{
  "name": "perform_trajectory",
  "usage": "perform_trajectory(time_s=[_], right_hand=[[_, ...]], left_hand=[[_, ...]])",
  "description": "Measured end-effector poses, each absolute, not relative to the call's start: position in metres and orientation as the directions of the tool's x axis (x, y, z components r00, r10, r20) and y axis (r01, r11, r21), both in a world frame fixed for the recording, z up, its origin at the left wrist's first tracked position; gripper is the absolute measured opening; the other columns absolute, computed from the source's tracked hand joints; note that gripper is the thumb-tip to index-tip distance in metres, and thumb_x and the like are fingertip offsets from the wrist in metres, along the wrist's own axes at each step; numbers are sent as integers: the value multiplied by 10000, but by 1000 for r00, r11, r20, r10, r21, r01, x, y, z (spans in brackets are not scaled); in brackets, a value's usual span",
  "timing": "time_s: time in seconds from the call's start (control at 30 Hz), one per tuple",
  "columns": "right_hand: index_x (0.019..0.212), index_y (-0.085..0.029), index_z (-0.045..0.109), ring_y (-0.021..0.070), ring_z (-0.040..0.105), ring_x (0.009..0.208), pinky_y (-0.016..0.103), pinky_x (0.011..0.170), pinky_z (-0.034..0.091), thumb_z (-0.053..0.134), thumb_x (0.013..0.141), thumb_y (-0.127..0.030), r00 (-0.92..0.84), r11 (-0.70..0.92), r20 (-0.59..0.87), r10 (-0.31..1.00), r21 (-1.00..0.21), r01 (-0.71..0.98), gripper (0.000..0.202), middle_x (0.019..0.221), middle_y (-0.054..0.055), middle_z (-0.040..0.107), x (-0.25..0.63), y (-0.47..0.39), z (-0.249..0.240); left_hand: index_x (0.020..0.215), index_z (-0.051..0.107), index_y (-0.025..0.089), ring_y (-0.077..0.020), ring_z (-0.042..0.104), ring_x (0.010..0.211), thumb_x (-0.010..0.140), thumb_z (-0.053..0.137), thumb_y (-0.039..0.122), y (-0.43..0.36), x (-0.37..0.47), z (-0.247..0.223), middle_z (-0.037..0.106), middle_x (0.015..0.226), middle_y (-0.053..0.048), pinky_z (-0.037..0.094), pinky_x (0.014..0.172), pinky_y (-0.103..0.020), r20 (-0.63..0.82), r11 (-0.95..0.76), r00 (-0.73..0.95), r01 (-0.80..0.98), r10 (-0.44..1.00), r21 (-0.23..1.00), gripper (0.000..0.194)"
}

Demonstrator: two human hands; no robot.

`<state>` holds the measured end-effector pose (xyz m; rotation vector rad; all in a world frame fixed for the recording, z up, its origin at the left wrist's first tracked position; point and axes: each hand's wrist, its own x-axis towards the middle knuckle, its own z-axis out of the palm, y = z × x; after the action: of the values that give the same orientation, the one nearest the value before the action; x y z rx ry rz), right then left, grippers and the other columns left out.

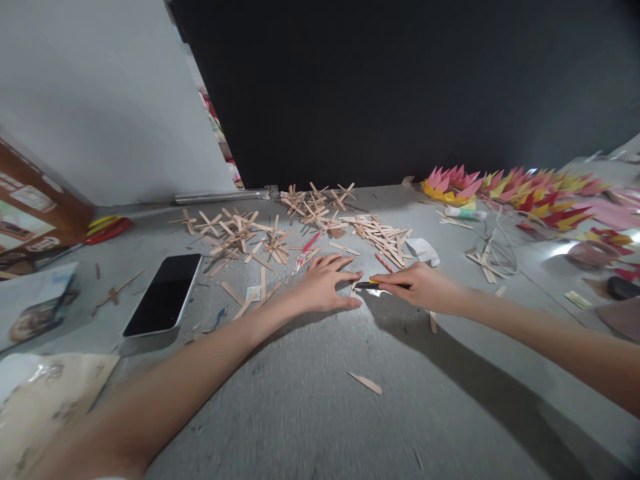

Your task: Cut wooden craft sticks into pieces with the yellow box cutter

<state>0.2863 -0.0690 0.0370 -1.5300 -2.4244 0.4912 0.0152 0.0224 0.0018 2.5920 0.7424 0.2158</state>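
My right hand [425, 287] is closed round a black and yellow utility knife [370, 285], its tip pointing left. The tip meets a short craft stick [354, 287] on the table, most of which is hidden. My left hand [327, 283] rests on the table with thumb and forefinger at the two ends of that stick, steadying it; the other fingers stretch forward. A red pen-like tool [307, 247] lies just beyond my left hand. Behind the right hand are a red striped stick [384, 263] and a pile of loose craft sticks [383, 237].
Star-shaped clusters of craft sticks [235, 233] stand at the back. A phone [164, 293] and a cardboard box [37, 207] are left. Pink and yellow paper flowers [450, 183], a glue stick [465, 213] and a cable [500, 240] lie right. A cut stick [367, 383] lies in front.
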Motion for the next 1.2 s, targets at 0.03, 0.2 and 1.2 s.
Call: perform_trajectory(time_s=[0.03, 0.2, 1.2], right_hand=[[1335, -269, 793, 126, 566, 539, 269, 582, 411, 495, 1089, -428, -431, 402, 20, 902, -400, 824, 417, 969, 69, 858, 286, -69, 37], [1346, -276, 783, 127, 610, 541, 266, 619, 447, 505, 1095, -400, -453, 428, 24, 891, -376, 822, 394, 1046, 85, 858, 287, -69, 35], [931, -176, 825, 166, 574, 625, 312, 607, 299, 531, 1012, -178, -512, 539, -346, 786, -22, 842, 305, 788, 97, 753, 215, -34, 115]], left_hand=[[1507, 630, 395, -392, 276, 1617, 877, 682, 781, 23, 15, 2, 378, 1747, -38, 200, 1285, -648, 28, -762, 844, 468, 535, 448, 741], [1521, 617, 396, -398, 266, 1621, 880, 654, 805, 22, 15, 4, 366, 1753, -41, 221, 1277, -648, 17, -761, 848, 466, 530, 452, 761], [1355, 751, 379, -398, 338, 1589, 820, 802, 706, 25, 19, -4, 437, 1713, -50, 241, 1271, -615, 56, -764, 839, 464, 542, 449, 629]])
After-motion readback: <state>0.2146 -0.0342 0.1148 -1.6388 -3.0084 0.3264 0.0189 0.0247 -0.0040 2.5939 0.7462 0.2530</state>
